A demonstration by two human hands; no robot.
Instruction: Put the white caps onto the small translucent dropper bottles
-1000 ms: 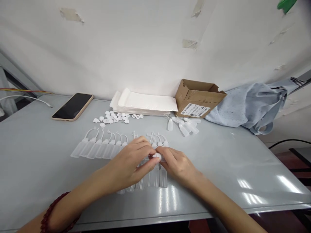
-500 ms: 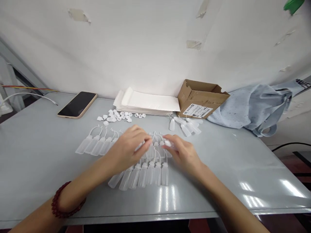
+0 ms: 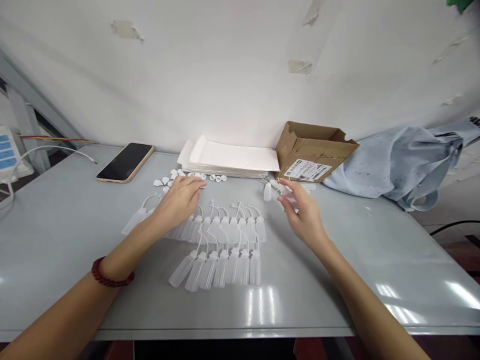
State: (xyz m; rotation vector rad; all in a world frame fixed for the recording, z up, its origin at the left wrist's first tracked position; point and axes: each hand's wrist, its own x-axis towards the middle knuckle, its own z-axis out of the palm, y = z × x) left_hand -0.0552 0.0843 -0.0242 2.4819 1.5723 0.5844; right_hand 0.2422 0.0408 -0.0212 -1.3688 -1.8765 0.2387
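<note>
Two rows of small translucent squeeze bottles lie on the grey table (image 3: 67, 240): a far row (image 3: 228, 227) and a near row (image 3: 221, 267). My left hand (image 3: 180, 200) stretches forward over the far row's left end, fingers reaching into a scatter of small white caps (image 3: 170, 179). My right hand (image 3: 303, 212) is out to the right, fingers loosely curled at a small heap of loose bottles (image 3: 272, 189) beside the cardboard box (image 3: 313, 152); whether it holds one I cannot make out.
A phone (image 3: 125, 162) lies face up at the back left. A stack of white pouches (image 3: 230, 160) rests against the wall. A blue cloth bag (image 3: 397, 162) is slumped at the right. Cables (image 3: 56, 147) and a white device (image 3: 7, 155) sit at the far left.
Both hands left the middle of the bottle rows and moved apart. The left went forward-left to the caps, the right forward-right to the loose bottles.
</note>
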